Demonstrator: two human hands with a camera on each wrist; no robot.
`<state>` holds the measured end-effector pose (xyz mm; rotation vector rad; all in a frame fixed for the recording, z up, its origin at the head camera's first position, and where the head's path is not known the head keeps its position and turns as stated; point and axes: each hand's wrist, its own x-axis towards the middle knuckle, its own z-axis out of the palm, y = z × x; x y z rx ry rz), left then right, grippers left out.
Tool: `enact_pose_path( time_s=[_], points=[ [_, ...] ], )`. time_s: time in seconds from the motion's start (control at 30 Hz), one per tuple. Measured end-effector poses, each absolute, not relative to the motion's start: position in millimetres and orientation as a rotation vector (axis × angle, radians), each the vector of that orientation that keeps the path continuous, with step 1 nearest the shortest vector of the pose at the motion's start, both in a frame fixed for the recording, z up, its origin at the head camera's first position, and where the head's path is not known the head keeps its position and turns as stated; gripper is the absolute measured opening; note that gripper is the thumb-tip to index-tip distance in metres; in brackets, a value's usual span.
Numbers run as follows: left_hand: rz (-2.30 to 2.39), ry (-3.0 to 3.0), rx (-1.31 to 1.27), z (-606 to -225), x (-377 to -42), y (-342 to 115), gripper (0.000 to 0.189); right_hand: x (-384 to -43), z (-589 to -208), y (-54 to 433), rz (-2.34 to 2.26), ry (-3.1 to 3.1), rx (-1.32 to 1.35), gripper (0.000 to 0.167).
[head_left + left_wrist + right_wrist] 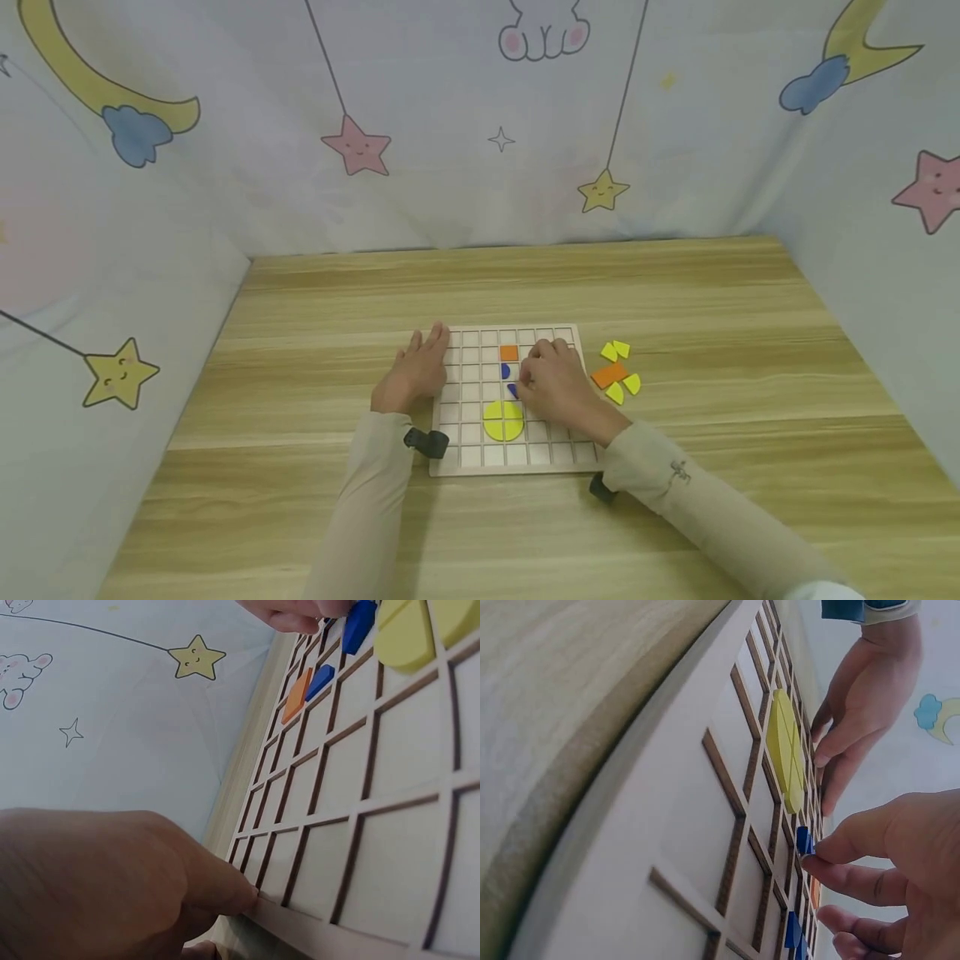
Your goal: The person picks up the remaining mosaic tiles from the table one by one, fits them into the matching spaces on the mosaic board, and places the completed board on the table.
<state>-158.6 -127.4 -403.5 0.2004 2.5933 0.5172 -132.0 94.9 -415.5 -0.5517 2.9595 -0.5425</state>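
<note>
Right hand [557, 382], over the board: thumb and forefinger are drawn together on a small blue piece [512, 389], apparently pinching it, while the other fingers curl loosely. The governing relation is that this piece lies at the left of the right hand's fingertips, well to the right of the left hand [420, 371]; the right hand is therefore the nearer. The visible part slants from far left to near right, though the fingers partly cover it and its full long axis is uncertain.

Just beyond the pinching fingertips sits a blue half-disc [506, 371]; to their near left, a divided yellow disc [512, 412]; farther out, past the half-disc, an orange square [509, 353]. In the right wrist view, another blue piece [791, 930] appears near that hand's remaining fingers.

All these rest on a pale gridded board [470, 408]. The left hand, fingers extended and grasping no piece, lies along its left edge. To the right of the right hand, beside the board, are four yellow wedges [615, 392] and an orange rectangle [609, 375]. The wood-grained tabletop [315, 350] extends around both hands; beyond it hangs pale cloth [465, 200] printed with stars and moons.
</note>
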Motion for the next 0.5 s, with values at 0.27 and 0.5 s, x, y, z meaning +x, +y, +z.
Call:
enact_pose_path(
  time_s=[0.27, 0.5],
  points=[
    [0.509, 2.595, 0.208, -404.6, -159.4, -127.0, 0.059, -130.4, -411.3, 98.8, -0.512, 2.960, -0.657, 0.004],
    [0.508, 2.600, 0.205, -405.5, -159.6, -127.2, 0.059, -131.1, -412.7, 99.1, -0.548, 2.923, -0.686, 0.003]
  ],
)
